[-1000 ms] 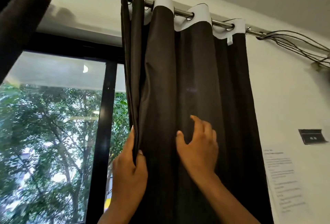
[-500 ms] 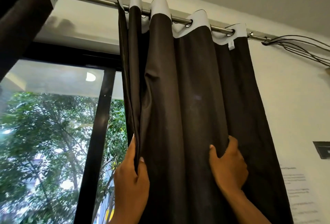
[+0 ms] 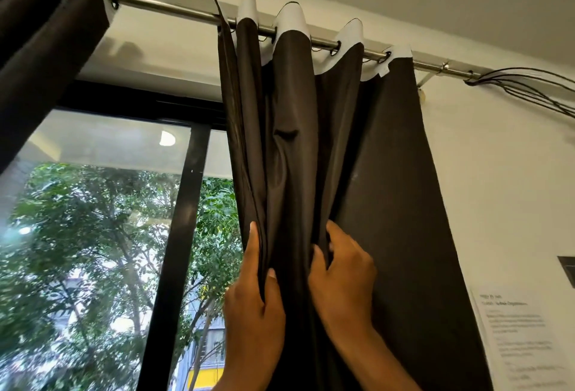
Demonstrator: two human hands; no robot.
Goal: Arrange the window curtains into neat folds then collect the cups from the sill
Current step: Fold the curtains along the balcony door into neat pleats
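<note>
A dark brown curtain (image 3: 389, 172) with a white top band hangs in folds from a metal rod (image 3: 174, 9) on the right of the window. My left hand (image 3: 253, 306) pinches the gathered left folds between thumb and fingers. My right hand (image 3: 342, 275) grips the neighbouring fold with curled fingers, close beside the left hand. A second dark curtain (image 3: 40, 42) hangs at the upper left. The sill and the cups are out of view.
A black window frame (image 3: 174, 266) stands left of my hands, with trees behind the glass. Dark cables (image 3: 529, 91) trail off the rod's right end. A printed paper sheet (image 3: 525, 341) and a dark wall plate (image 3: 567, 269) are on the white wall at right.
My right hand has pulled a fold leftward from the curtain's right part until it sits beside my left hand. The curtain is bunched tighter. The view has shifted slightly.
</note>
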